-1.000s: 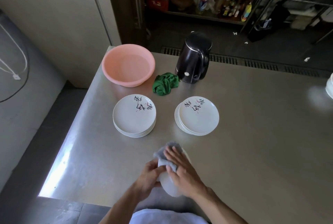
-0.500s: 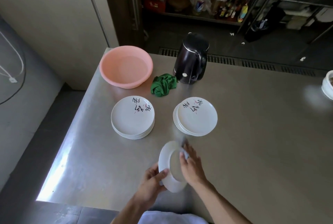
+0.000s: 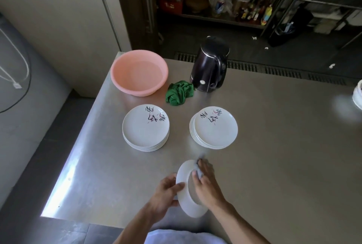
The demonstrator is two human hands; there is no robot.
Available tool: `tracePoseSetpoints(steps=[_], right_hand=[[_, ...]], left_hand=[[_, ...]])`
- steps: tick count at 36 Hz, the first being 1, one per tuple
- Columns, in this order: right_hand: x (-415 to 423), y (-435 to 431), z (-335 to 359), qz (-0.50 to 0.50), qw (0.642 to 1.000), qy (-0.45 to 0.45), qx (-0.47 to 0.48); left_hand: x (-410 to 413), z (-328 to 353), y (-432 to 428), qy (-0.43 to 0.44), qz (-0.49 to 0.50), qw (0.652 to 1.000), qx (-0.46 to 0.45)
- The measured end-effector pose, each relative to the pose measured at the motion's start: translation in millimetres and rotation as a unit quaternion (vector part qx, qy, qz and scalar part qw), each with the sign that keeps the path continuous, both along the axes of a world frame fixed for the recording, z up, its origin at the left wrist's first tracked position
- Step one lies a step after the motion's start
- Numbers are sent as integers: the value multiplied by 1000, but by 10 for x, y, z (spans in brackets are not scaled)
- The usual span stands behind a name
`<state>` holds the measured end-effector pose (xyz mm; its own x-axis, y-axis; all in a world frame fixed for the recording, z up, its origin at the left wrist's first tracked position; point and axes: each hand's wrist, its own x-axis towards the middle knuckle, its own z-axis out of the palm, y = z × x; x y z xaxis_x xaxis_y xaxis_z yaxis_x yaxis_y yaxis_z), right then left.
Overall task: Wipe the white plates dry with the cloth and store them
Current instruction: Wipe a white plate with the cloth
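Landmark: black kettle [image 3: 210, 65], standing upright near the far edge of the steel table [image 3: 274, 145].
Left hand [image 3: 166, 194]: well nearer me than the kettle, at the near table edge. It grips one white plate [image 3: 193, 210] by the rim, thumb laid over the near side, fingers curled round behind.
Right hand [image 3: 207, 188]: just right of the left hand, equally far from the kettle. Its fingers are bent round a grey cloth [image 3: 199, 172] and press it against the plate face that is turned to my right.
Plate: raised off the table and tilted almost on edge, held between both my hands.
Grey cloth: mostly covered by my right fingers; only a small blurred fold shows at the plate's upper rim.
Left stack [image 3: 146, 127]: white plates with dark brush marks on the top one, nearer me than the kettle and to its left.
Right stack [image 3: 215, 128]: same kind of plates, straight toward me from the kettle, slightly fanned, apart from the left stack.
Green cloth [image 3: 180, 92]: crumpled, just left of the kettle base; whether it touches the base I cannot tell.
Pink basin [image 3: 141, 91]: left of the kettle, beyond the green cloth, at the table's far left corner.
White dish [image 3: 358, 94]: far right of the kettle, cut off by the frame edge.
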<state>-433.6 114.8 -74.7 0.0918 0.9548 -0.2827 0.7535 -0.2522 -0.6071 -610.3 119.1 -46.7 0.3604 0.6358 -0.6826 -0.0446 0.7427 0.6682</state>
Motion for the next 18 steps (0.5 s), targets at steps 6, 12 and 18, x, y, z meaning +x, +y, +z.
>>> tracePoseSetpoints(steps=[6, 12, 18], right_hand=[[-18, -191, 67, 231, 967, 16, 110], [30, 64, 72, -134, 988, 73, -35], [-154, -91, 127, 102, 990, 69, 75]], left_hand=[[20, 17, -3, -29, -13, 998, 47], [23, -64, -52, -50, 69, 996, 4], [36, 25, 58, -20, -6, 1000, 0]])
